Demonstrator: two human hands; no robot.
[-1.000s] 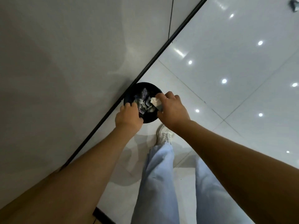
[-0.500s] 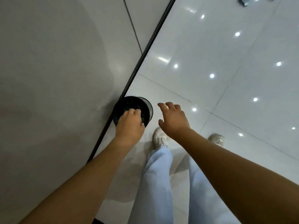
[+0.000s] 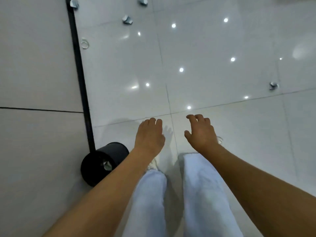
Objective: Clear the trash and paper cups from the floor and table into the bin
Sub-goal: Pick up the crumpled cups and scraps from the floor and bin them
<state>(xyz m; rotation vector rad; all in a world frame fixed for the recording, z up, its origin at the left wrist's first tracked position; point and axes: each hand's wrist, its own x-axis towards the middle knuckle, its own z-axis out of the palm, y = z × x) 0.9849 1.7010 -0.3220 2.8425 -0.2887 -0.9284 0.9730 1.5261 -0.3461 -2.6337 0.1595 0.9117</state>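
Black bin point(image 3: 104, 164) behind left hand point(image 3: 149, 134); crumpled scraps point(image 3: 127, 19) far ahead beyond it, paper ring point(image 3: 84, 43) too. Right hand point(image 3: 200, 132) likewise slack, empty.

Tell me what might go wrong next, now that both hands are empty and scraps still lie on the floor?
The glossy floor mirrors the ceiling lights, so the pale ring-shaped scrap by the black strip could be missed. The crumpled scrap far off to the right is also easy to skip. The bin sits close by the person's feet, so a step back might knock it over.
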